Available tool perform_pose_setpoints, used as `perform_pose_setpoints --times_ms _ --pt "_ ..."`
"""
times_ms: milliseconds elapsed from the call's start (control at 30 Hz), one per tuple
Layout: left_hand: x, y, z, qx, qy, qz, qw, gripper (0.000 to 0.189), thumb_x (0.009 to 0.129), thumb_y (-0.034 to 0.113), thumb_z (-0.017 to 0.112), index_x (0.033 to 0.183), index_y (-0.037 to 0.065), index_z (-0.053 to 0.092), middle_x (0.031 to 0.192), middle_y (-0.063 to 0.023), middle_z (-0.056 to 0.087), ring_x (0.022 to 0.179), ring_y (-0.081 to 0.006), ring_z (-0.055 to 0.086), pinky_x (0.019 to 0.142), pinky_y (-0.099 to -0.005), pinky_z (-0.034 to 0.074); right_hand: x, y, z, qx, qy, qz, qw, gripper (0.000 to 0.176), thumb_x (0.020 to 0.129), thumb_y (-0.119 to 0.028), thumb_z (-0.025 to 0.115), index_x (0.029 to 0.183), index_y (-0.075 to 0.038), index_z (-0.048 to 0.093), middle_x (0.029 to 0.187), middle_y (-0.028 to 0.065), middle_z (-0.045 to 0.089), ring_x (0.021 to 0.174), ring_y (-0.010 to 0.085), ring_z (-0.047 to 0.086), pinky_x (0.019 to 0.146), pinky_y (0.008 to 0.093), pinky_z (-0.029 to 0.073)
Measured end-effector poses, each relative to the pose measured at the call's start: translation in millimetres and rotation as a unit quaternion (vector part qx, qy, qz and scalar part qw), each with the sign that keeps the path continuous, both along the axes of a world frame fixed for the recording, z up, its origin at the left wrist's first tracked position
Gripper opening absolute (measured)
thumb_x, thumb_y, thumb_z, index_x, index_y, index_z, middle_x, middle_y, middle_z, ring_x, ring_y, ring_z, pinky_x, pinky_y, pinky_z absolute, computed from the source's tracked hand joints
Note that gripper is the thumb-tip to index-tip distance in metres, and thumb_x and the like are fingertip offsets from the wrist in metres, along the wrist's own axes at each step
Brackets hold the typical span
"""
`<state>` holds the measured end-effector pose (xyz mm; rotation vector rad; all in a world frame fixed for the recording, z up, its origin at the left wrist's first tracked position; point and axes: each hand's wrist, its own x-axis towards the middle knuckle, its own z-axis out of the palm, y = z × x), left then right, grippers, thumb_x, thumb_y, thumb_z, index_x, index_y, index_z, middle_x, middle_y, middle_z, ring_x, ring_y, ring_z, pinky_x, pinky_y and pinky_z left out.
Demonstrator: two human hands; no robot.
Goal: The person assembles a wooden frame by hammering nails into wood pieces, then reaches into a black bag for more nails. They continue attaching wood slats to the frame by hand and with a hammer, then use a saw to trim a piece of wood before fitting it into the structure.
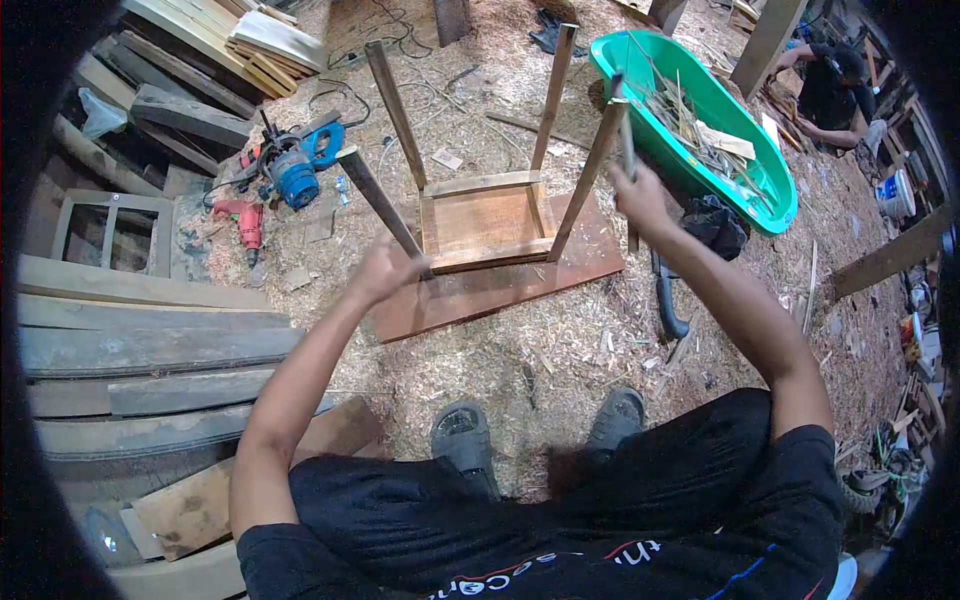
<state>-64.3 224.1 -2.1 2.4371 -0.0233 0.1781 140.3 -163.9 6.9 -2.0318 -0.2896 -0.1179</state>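
Note:
An upside-down wooden stool frame [490, 262] rests on a reddish-brown board [590, 255], its several legs pointing up. My left hand [382, 272] is closed around the frame's near left corner, at the foot of the near left leg [375, 200]. In my right hand [640, 200] is a hammer [628, 145], gripped by its handle and held upright. The hammer's dark head is beside the top of the near right leg [592, 175], overlapping it in this view.
A green tub [775, 200] of wood scraps stands at the right, near a crouching person [835, 95]. A blue power tool [293, 178] and a red drill [243, 222] lie left on the shavings. Stacked planks [150, 345] line the left; a handsaw handle [670, 310] is at right.

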Motion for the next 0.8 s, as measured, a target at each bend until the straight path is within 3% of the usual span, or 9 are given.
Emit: perform_pose_setpoints --times_ms 33,133,167,267,367,467,567,667,800 --pt "-5 1 -12 0.111 0.080 0.018 0.991 0.078 0.078 0.054 0.074 0.126 -0.002 0.049 0.113 -0.0173 0.063 0.107 -0.0281 0.060 0.097 -0.0388 0.044 -8 -2 -17 -0.017 0.083 0.001 0.996 0.032 0.093 -0.031 0.062 0.088 0.001 0.062 0.063 0.0076 0.060 0.059 0.0151 0.057 0.054 0.0329 0.047" --pt "-12 7 -52 0.037 0.125 0.014 0.991 0.078 0.075 0.032 0.082 0.133 -0.002 0.041 0.115 -0.0215 0.062 0.108 -0.0303 0.061 0.096 -0.0373 0.045 -26 -4 -84 -0.048 0.245 0.007 0.968 0.028 0.096 -0.025 0.059 0.085 0.001 0.058 0.070 0.0061 0.059 0.059 0.0156 0.057 0.054 0.0321 0.049" --pt "-11 -8 -19 0.011 0.238 0.046 0.970 0.078 0.076 0.021 0.081 0.136 -0.002 0.036 0.114 -0.0221 0.062 0.108 -0.0307 0.061 0.095 -0.0375 0.046 -32 -6 -95 -0.026 0.268 0.033 0.963 0.026 0.095 -0.023 0.059 0.090 0.002 0.061 0.074 0.0083 0.061 0.063 0.0162 0.058 0.056 0.0349 0.050" --pt "-2 17 -106 -0.220 0.206 -0.013 0.954 0.069 0.080 0.020 0.078 0.133 -0.003 0.040 0.113 -0.0211 0.063 0.106 -0.0309 0.061 0.095 -0.0382 0.046 -55 -1 -96 -0.066 0.206 0.064 0.974 0.025 0.096 -0.021 0.057 0.092 0.003 0.061 0.075 0.0097 0.061 0.063 0.0176 0.059 0.057 0.0358 0.050" --pt "-6 4 -114 -0.186 0.133 -0.035 0.973 0.062 0.084 0.023 0.073 0.131 -0.002 0.042 0.116 -0.0212 0.062 0.107 -0.0283 0.061 0.095 -0.0377 0.046 -45 -5 -142 -0.092 0.160 0.114 0.976 0.026 0.095 -0.022 0.058 0.093 0.004 0.061 0.074 0.0114 0.061 0.066 0.0196 0.063 0.058 0.0368 0.051" --pt "-13 -7 -97 -0.105 0.073 0.040 0.991 0.044 0.089 0.030 0.067 0.115 -0.003 0.057 0.098 -0.0188 0.068 0.092 -0.0277 0.066 0.086 -0.0380 0.050 -56 4 -121 -0.213 0.136 0.103 0.962 0.026 0.090 -0.020 0.063 0.092 0.005 0.062 0.075 0.0171 0.062 0.070 0.0292 0.065 0.065 0.0425 0.051" --pt "-10 -2 -84 0.177 0.231 0.020 0.957 0.039 0.093 0.034 0.060 0.097 -0.005 0.066 0.075 -0.0146 0.070 0.072 -0.0299 0.067 0.073 -0.0408 0.053 -73 12 -99 -0.230 0.156 0.054 0.959 0.028 0.086 -0.020 0.064 0.094 0.007 0.063 0.089 0.0242 0.064 0.081 0.0401 0.065 0.077 0.0484 0.049" --pt "-14 -32 -50 0.026 0.426 0.048 0.903 0.040 0.092 0.033 0.058 0.091 -0.006 0.067 0.066 -0.0153 0.068 0.058 -0.0376 0.064 0.065 -0.0458 0.052 -82 6 -92 -0.186 0.152 0.048 0.969 0.039 0.090 -0.024 0.057 0.111 0.008 0.056 0.100 0.0324 0.062 0.100 0.0458 0.061 0.086 0.0505 0.048" --pt "-1 -88 -30 0.076 0.259 -0.082 0.959 0.033 0.088 0.029 0.062 0.095 -0.003 0.065 0.079 -0.0193 0.067 0.073 -0.0372 0.064 0.072 -0.0453 0.051 -74 -11 -126 -0.137 0.116 -0.031 0.983 0.041 0.090 -0.022 0.055 0.118 0.008 0.046 0.105 0.0330 0.058 0.099 0.0483 0.058 0.087 0.0524 0.046"
